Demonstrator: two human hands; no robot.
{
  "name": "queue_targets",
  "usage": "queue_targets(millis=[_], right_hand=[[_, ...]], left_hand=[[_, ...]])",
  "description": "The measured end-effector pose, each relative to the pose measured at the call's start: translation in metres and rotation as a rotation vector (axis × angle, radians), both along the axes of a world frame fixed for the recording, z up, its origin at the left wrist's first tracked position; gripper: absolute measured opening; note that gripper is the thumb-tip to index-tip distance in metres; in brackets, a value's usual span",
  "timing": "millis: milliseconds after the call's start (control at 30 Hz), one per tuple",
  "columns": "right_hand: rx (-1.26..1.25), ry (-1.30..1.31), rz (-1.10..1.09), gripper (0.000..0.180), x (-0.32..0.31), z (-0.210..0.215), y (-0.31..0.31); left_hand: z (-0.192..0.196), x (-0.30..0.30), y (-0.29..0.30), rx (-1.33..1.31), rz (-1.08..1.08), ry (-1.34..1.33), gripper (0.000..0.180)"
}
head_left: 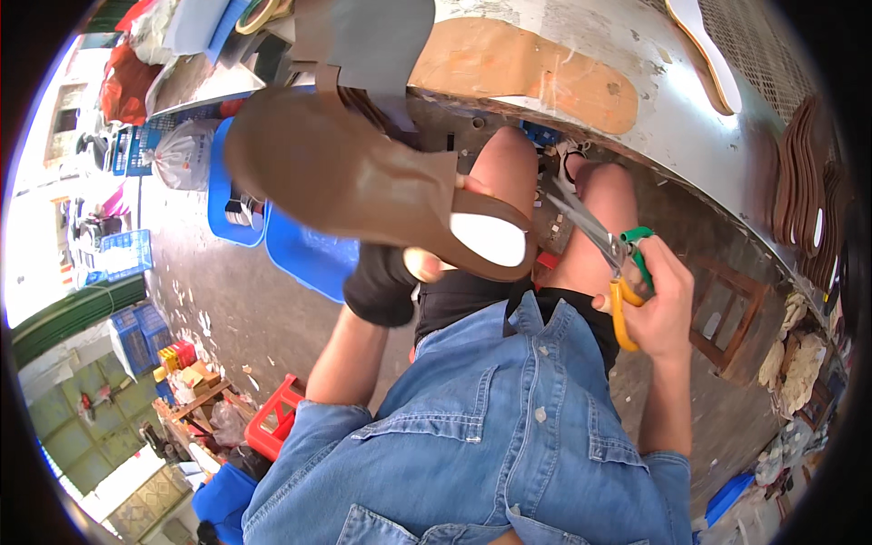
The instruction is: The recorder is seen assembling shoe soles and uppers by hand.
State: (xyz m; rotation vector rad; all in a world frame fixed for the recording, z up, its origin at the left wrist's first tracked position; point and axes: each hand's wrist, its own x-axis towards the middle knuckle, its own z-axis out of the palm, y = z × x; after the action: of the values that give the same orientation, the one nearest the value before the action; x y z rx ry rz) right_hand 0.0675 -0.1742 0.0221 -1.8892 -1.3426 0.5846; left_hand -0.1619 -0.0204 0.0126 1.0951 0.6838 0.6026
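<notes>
My left hand [389, 280], in a black fingerless glove, grips a brown insole-shaped piece [350, 173] by its narrow heel end. That end carries a white oval patch [489, 239]. The broad toe part reaches out to the upper left, above the floor and my lap. Around the scissors [595, 232], my right hand [661, 304] is closed on one yellow and one green handle. Their blades are parted and point up and left, a little to the right of the heel end, apart from it.
On the bench [677, 150] lie a tan sole-shaped board [527, 68], a white insole [707, 54] and grey sheet material [377, 50]. Brown soles [799, 186] are stacked at its right end. Blue tubs [304, 254] stand left, with a red stool [272, 422] and a wooden stool [749, 300] nearby.
</notes>
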Motion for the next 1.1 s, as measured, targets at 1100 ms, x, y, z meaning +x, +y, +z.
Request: queue_targets(millis=[1100], right_hand=[[-0.098,-0.563,-0.253,0.028,0.138,0.007,0.041]], left_hand=[[0.011,0.052,0.021,-0.074,-0.387,-0.230,0.064]])
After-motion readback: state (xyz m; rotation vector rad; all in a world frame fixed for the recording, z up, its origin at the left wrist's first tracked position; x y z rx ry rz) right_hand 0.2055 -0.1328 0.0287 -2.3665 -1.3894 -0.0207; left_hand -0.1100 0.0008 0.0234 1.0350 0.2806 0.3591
